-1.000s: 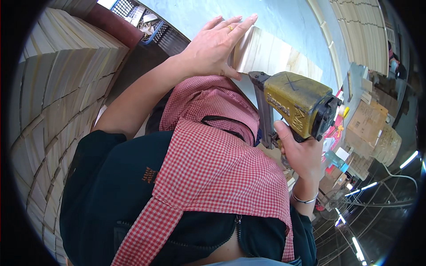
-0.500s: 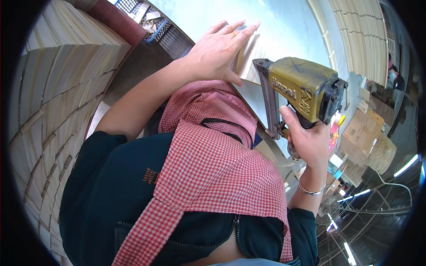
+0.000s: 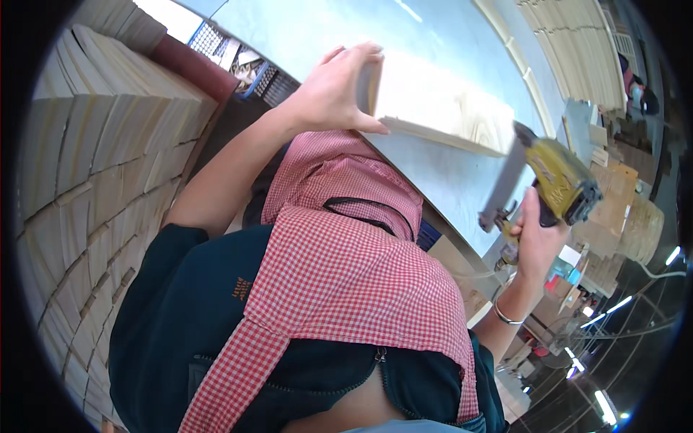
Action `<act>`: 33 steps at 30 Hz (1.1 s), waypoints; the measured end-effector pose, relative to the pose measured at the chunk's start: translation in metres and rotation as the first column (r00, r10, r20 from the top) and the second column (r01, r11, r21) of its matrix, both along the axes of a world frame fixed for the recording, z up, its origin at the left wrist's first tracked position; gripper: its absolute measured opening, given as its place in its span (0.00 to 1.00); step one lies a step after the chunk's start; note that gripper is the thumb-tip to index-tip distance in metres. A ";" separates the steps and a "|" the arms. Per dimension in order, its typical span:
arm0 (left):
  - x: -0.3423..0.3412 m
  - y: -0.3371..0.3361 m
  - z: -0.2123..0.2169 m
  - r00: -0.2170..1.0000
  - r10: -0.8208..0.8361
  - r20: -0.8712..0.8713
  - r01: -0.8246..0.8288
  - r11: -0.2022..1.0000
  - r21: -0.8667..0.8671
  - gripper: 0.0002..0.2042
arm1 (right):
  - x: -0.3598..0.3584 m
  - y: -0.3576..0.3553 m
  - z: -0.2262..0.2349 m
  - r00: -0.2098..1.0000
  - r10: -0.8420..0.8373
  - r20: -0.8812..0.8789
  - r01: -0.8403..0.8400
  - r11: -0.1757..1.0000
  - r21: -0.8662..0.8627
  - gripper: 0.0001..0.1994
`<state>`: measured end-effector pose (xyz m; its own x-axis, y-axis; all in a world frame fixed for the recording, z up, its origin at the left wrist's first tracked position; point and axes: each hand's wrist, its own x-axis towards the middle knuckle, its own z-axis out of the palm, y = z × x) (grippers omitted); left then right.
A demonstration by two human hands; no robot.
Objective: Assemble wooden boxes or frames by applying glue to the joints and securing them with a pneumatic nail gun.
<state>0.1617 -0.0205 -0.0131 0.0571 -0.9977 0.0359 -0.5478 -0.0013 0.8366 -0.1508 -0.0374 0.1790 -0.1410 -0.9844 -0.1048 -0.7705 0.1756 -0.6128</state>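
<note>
A long, pale, box-shaped wooden piece [image 3: 447, 105] lies on the light blue worktable [image 3: 451, 173]. My left hand [image 3: 332, 90] grips its left end, with the thumb on the near side and the fingers on the far side. My right hand [image 3: 538, 238] is closed round the handle of a yellow-and-black nail gun [image 3: 567, 177], slightly blurred. The gun's nose is near the right end of the wooden piece; whether they touch I cannot tell.
Tall stacks of pale wooden boards [image 3: 115, 137] rise at my left. More boards [image 3: 570, 43] stand at the far right, past a pale strip along the table. A blue basket [image 3: 263, 81] holds scraps beyond the left table edge. Cardboard boxes [image 3: 606, 198] sit at right.
The nail gun has moved right and a little down, away from my left hand, uncovering the wooden piece. My left hand has shifted slightly left and its fingers now wrap the piece's end.
</note>
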 end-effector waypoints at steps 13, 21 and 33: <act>0.087 -0.031 0.043 0.920 0.218 -0.327 0.063 0.739 0.671 0.35 | -0.368 0.032 -0.183 0.723 -0.147 -0.675 0.104 0.989 -0.103 0.31; 0.079 -0.037 0.018 0.730 0.475 -0.491 -0.240 0.851 0.467 0.28 | -0.281 -0.014 -0.135 0.677 -0.129 -0.725 -0.042 0.976 -0.212 0.18; 0.098 -0.099 0.031 0.671 0.511 -0.537 -0.118 0.789 0.603 0.21 | 0.034 -0.200 -0.170 0.959 0.172 0.226 -0.194 0.978 0.077 0.32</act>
<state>0.2596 -0.1199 0.0177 0.1821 -0.7702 -0.6113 0.2445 -0.5667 0.7868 -0.1170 -0.2375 0.0092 0.0773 -0.9748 -0.2093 -0.6456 0.1111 -0.7555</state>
